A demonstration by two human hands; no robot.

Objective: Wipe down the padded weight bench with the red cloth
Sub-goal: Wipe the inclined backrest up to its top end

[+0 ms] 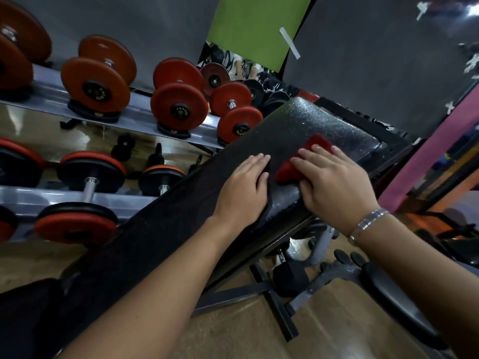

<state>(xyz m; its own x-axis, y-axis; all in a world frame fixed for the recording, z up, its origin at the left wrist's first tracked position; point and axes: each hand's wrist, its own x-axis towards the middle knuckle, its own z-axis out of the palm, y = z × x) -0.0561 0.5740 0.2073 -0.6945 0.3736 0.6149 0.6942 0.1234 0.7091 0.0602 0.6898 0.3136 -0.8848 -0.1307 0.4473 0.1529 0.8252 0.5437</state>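
Note:
The black padded weight bench runs diagonally from the lower left up to the right, its far end shiny. The red cloth lies bunched on the pad near that far end. My right hand presses down on the cloth, fingers spread over it, with red showing beyond the fingertips and beside the thumb. My left hand lies flat on the pad just left of the cloth, fingers together, holding nothing. A metal bracelet circles my right wrist.
A two-tier dumbbell rack with several red and black dumbbells stands close along the bench's left side. The bench's steel frame and a black hex dumbbell sit on the wooden floor below. A mirror wall is behind, and a pink panel at right.

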